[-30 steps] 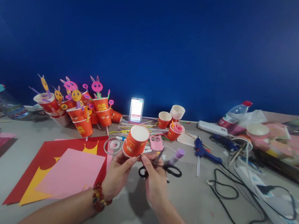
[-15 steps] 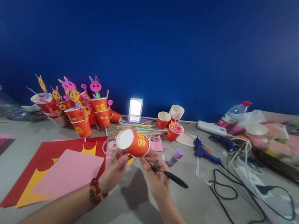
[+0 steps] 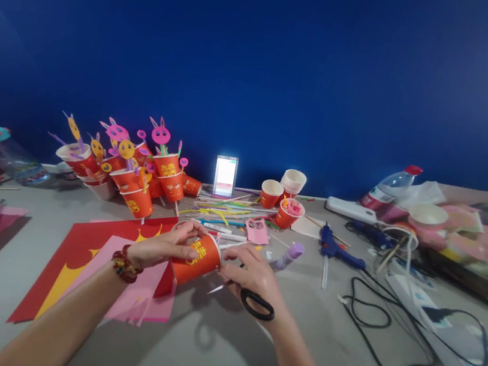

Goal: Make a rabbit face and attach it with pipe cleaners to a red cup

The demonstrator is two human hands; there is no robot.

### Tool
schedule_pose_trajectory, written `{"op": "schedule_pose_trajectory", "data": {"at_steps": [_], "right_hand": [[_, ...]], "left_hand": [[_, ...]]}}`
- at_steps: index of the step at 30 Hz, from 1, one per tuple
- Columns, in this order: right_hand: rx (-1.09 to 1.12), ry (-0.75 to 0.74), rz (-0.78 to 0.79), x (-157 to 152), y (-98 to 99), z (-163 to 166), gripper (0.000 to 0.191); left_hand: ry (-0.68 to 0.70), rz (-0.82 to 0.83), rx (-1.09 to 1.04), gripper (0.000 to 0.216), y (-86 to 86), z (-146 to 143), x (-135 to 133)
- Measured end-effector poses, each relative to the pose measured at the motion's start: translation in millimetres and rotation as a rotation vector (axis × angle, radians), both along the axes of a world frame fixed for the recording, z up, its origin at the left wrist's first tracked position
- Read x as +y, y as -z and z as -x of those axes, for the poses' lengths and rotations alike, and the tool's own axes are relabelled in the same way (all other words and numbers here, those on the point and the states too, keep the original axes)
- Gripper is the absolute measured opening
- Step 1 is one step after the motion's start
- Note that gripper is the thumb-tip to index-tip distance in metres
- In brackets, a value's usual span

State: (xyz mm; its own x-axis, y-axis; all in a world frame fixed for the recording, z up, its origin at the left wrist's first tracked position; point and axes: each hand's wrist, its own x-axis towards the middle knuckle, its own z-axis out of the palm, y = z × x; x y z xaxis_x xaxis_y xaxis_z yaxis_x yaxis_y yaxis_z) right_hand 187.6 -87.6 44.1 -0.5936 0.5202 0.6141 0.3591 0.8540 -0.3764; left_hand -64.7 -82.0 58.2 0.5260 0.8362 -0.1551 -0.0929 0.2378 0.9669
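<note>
My left hand (image 3: 166, 246) grips an orange paper cup (image 3: 195, 259) lying on its side, fingers wrapped over its top. It wears a beaded bracelet (image 3: 124, 262) at the wrist. My right hand (image 3: 253, 274) touches the cup's end and holds black-handled scissors (image 3: 254, 301), whose blade tip points left under the cup. Both hands hover above the grey table (image 3: 211, 348), over the edge of pink paper (image 3: 137, 295) lying on red and yellow sheets (image 3: 79, 257).
Decorated orange cups with paper animal heads (image 3: 136, 174) cluster at back left. Straws (image 3: 222, 211), more cups (image 3: 282, 197), a purple glue stick (image 3: 288, 255) and a blue glue gun (image 3: 334, 249) lie behind. Black cables (image 3: 370, 322), a power strip (image 3: 440, 338) and a bottle (image 3: 388, 188) crowd the right.
The cup went from upright to lying on its side and came lower. My left hand moved on top of it. The scissors turned so their handle points toward me.
</note>
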Motion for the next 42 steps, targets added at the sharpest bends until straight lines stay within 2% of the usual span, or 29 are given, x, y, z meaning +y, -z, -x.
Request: {"op": "schedule_pose_trajectory", "data": {"at_steps": [4, 9, 14, 17, 20, 24, 28, 31, 33, 36, 38, 42], "right_hand": [[-0.118, -0.06, -0.068, 1.7, 5.2, -3.5, 0.025], [-0.2, -0.096, -0.174, -0.8, 1.7, -11.0, 0.025], [-0.208, -0.18, -0.068, -6.2, -16.3, -15.4, 0.026], [-0.175, -0.215, -0.051, -7.6, -23.5, -15.0, 0.025], [-0.205, -0.195, -0.079, -7.6, -19.3, -14.4, 0.027], [-0.235, -0.133, -0.094, -7.5, -2.8, -14.6, 0.029], [-0.091, -0.113, 0.064, -12.4, 4.2, -11.5, 0.03], [0.074, -0.092, 0.209, -18.2, 6.1, -7.4, 0.026], [0.16, -0.046, 0.291, -21.6, 9.9, -4.6, 0.023], [0.244, 0.059, 0.425, -26.7, 17.2, 0.6, 0.028], [0.346, 0.112, 0.575, -31.0, 20.2, 5.7, 0.031], [0.659, 0.121, 0.989, -39.5, 21.1, 17.7, 0.028]], "left_hand": [[0.028, 0.118, -0.002, 0.056, 8.1, -9.3, -12.9], [-0.003, 0.06, 0.02, 0.073, 10.4, -13.5, -23.8], [0.012, 0.149, 0.055, 0.072, 5.5, -16.5, -29.2], [-0.03, 0.154, 0.093, 0.073, -0.8, -22.1, -32.5], [-0.123, 0.108, 0.14, 0.072, -3.6, -27.4, -35.7], [-0.199, -0.027, 0.203, 0.074, -0.3, -29.2, -39.4], [-0.244, -0.165, 0.255, 0.075, 2.5, -28.6, -43.9], [-0.322, -0.272, 0.219, 0.071, 1.5, -30.3, -48.5], [-0.372, -0.319, 0.196, 0.069, 0.4, -32.5, -51.7], [-0.385, -0.357, 0.217, 0.068, -0.3, -35.5, -55.8], [-0.356, -0.414, 0.295, 0.071, -0.3, -36.7, -58.0], [-0.29, -0.518, 0.497, 0.075, -0.3, -37.3, -61.1]]}}
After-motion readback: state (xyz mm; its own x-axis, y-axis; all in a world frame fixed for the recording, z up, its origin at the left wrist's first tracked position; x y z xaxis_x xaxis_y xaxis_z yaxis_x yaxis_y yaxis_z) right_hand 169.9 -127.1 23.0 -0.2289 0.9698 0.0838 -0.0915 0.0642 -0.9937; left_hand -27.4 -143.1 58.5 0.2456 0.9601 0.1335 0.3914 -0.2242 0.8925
